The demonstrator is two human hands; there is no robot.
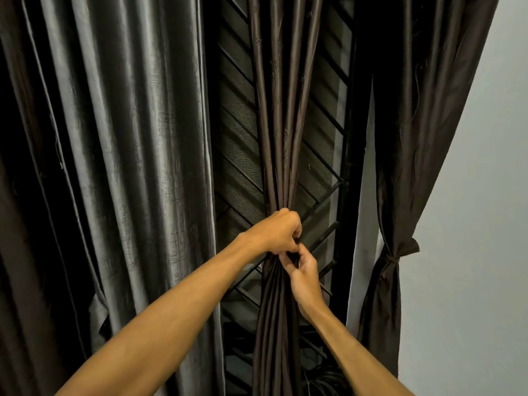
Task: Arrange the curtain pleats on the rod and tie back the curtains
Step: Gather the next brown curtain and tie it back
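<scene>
middle curtain | dark brown, glossy | bunched | gripped by both hands

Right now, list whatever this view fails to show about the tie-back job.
Head view only:
- Curtain rod and pleat tops: cut off by the top edge.
- Tie on the middle brown curtain: hidden under the left hand and right hand; knotted or not, cannot tell.
- Curtain hems: cut off by the bottom edge.
- Dark bundle at the bottom: too dim to identify.

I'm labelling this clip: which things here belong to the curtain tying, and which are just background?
Job: left hand and right hand gripping the gathered middle curtain; tied right curtain; loose grey curtain.
Background: window grille; wall.
</scene>
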